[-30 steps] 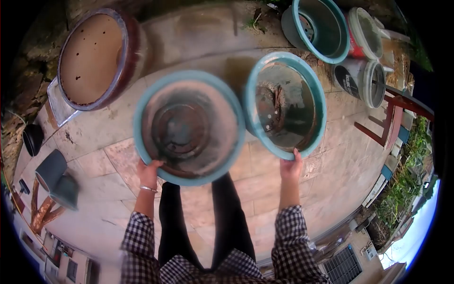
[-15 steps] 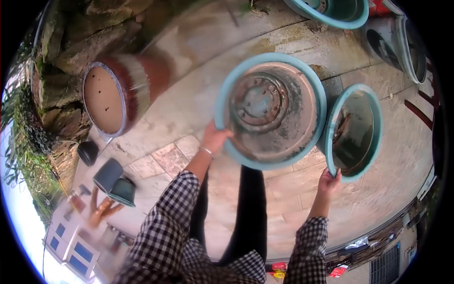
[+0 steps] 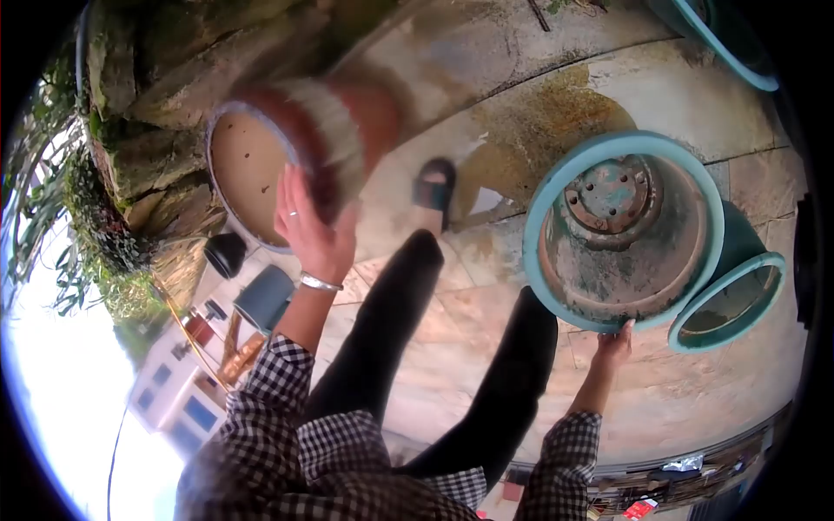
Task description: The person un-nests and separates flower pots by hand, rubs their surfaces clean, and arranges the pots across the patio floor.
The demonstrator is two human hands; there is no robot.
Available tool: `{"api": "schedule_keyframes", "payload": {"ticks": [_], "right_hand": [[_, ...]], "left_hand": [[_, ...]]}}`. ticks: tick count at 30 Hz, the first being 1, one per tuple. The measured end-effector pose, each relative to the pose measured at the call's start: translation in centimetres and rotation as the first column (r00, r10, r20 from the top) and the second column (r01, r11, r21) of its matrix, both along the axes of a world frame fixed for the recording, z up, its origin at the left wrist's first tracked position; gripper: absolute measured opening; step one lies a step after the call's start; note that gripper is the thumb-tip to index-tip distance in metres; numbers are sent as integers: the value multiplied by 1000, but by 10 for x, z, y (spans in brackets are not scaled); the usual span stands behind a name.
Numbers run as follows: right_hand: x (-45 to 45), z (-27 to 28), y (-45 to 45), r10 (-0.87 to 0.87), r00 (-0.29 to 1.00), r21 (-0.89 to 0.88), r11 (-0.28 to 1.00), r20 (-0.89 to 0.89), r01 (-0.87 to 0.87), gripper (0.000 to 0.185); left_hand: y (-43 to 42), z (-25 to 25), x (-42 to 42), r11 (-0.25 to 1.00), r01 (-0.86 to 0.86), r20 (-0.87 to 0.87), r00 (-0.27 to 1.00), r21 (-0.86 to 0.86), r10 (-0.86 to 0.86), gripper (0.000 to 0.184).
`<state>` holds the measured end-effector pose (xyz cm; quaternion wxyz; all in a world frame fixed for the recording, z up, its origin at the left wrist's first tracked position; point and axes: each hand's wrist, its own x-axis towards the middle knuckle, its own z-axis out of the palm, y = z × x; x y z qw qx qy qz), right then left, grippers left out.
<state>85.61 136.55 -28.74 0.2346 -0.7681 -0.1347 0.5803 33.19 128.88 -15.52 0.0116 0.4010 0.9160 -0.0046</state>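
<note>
My right hand [image 3: 615,344] grips the lower rim of a large green plastic flowerpot [image 3: 569,282], whose dirty inside and holed bottom face me. A smaller green flowerpot [image 3: 771,300] is beside it on the right. My left hand [image 3: 317,227], with a bracelet and a ring, is held open with fingers stretched over the edge of a brown-red glazed pot [image 3: 373,117]. That pot shows a tan round face with small holes. Whether my left fingers touch it, I cannot tell.
Rough stone blocks [image 3: 165,130] line the upper left. A grey bucket-like pot [image 3: 265,298] and a small black pot [image 3: 226,254] are on the left. Another green rim [image 3: 725,48] shows at the upper right. Wet patches mark the paving [image 3: 556,117]; my sandalled foot [image 3: 433,189] stands there.
My left hand has let go of the large green pot and moved to the brown-red pot. My right hand has shifted from the smaller green pot's rim to the large one's. The view has turned left.
</note>
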Motion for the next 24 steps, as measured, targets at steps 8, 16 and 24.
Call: {"api": "schedule_keyframes", "payload": {"ticks": [8,16,24], "right_hand": [[-93,63,-27,499,864,-462,753,-62,-468,41],[-295,72,34,659,735,-173,714,-160,-678,23],[-489,102,39,891,415,323,453,-182,-831,63]], "left_hand": [[-40,-15,-36,947,-284,531,785,-148,318,45],[-55,-11,-32,927,-348,710,615,-144,341,22],[-68,-11,-34,972,-216,757,619,-90,208,41]]}}
